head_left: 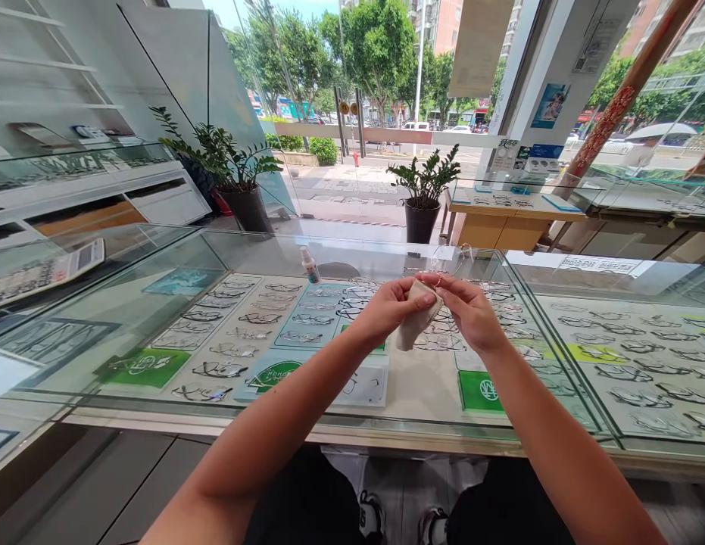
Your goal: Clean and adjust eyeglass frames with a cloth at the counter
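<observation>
1. Head view: my left hand and right hand together pinch a beige cloth around thin-rimmed glasses, held above the glass counter.
2. A spray bottle stands well apart on the left; open glass surrounds my hands.
3. The green signs are unreadable.

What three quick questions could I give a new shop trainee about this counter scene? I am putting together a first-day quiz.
1. True or false: the left hand and the right hand both grip the pale cloth around the eyeglasses.
2. What stands on the glass counter just left of the hands: A) a small spray bottle, B) a mug, C) a stapler?
3. Which item lies on the counter at far left?

Key:
1. True.
2. A.
3. A calculator.
</observation>
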A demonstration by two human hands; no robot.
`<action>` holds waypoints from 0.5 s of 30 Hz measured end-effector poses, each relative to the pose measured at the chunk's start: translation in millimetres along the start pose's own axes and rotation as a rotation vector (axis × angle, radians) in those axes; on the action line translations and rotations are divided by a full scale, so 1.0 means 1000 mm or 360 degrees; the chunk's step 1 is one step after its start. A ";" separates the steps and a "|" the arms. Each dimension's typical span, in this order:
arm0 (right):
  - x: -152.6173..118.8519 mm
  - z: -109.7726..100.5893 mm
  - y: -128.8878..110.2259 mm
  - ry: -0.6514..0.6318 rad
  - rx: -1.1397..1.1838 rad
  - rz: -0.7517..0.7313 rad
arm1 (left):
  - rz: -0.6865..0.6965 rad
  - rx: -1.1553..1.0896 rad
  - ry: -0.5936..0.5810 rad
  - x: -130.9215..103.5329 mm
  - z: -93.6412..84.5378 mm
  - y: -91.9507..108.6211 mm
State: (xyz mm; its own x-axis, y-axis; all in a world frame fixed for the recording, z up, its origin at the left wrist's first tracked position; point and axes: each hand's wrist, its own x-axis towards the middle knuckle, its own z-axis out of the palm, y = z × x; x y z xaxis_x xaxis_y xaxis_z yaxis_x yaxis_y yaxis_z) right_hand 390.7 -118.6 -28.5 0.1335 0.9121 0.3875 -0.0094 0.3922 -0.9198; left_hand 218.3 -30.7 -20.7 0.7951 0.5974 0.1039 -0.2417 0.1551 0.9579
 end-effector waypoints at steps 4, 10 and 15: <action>-0.001 0.002 0.000 -0.0028 -0.0068 -0.0038 | 0.0050 -0.0001 0.0032 0.001 0.001 -0.002; -0.001 0.005 -0.004 -0.0072 -0.0163 -0.0097 | 0.0067 -0.0001 0.0096 0.002 0.003 -0.002; 0.000 0.008 -0.010 -0.0077 -0.0182 -0.0108 | 0.0152 0.0009 0.0077 0.004 0.002 -0.005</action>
State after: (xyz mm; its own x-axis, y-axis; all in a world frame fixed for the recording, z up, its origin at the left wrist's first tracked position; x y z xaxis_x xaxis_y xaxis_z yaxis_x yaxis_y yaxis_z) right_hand 382.8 -122.0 -19.0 0.0822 0.8897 0.4492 0.1111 0.4397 -0.8912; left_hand 223.4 -30.7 -24.2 0.7410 0.6464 0.1817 -0.3116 0.0913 0.9458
